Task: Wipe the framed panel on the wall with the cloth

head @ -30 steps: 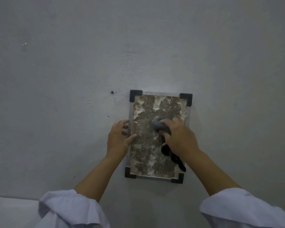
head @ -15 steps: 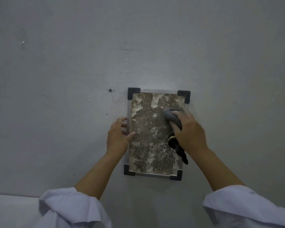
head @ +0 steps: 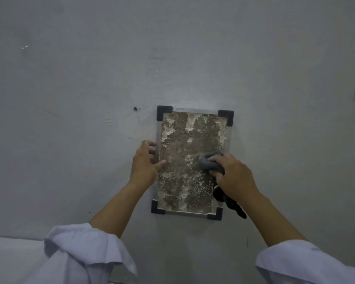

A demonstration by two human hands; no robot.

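Up against the grey wall (head: 275,68), the right hand (head: 237,179) has its fingers curled tight around a bunched grey cloth (head: 210,163), pressing the wad onto the right-hand middle of the framed panel (head: 184,140). A dark tail of the cloth hangs from under the palm, past the panel's lower right corner. The left hand (head: 145,162) lies with fingers loosely spread at the panel's left edge: the thumb rests on the mottled brown-and-white face, the fingertips sit on the pale frame strip and the wall beside it. One panel, one cloth, two hands. Four black corner brackets (head: 164,112) cap the panel. A small dark hole (head: 135,108) marks the wall just left of the panel's top left corner. Two white sleeves (head: 86,255) are pushed up the forearms below the panel.
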